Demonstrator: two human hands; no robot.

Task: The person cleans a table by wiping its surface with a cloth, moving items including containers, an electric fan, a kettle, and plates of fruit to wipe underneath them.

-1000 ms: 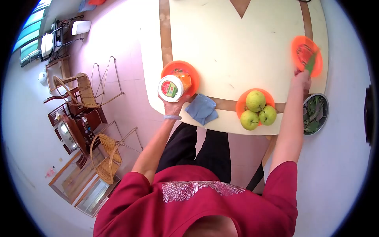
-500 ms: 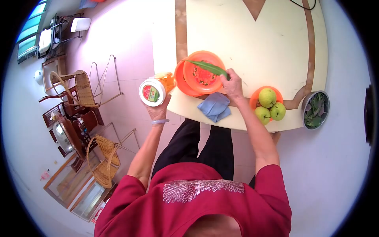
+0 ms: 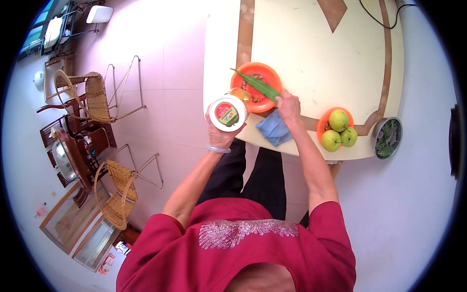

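My left hand (image 3: 221,135) is wrapped round a clear jar whose white lid (image 3: 226,113) carries a red and green label; amber shows through its side. Between the fingers of my right hand (image 3: 290,108) is a long, pointed green leaf (image 3: 260,85), stretching over an orange bowl (image 3: 275,80). Red with dark specks covers the bottom of this bowl; whether it is food or a pattern I cannot tell. The jar partly hides the bowl's near left side. Just below my right hand lies a crumpled blue cloth (image 3: 276,129).
Several green pears (image 3: 338,119) fill a small orange bowl (image 3: 321,127) to the right. Beyond it, a metal bowl (image 3: 377,127) of leafy greens stands at the table edge. A black cable (image 3: 389,27) crosses the far corner. Wicker chairs (image 3: 99,100) stand on the left floor.
My left hand has carried the jar right, from beside the table to the orange bowl's near edge. My right hand still holds the leaf over the bowl. The view has shifted slightly.
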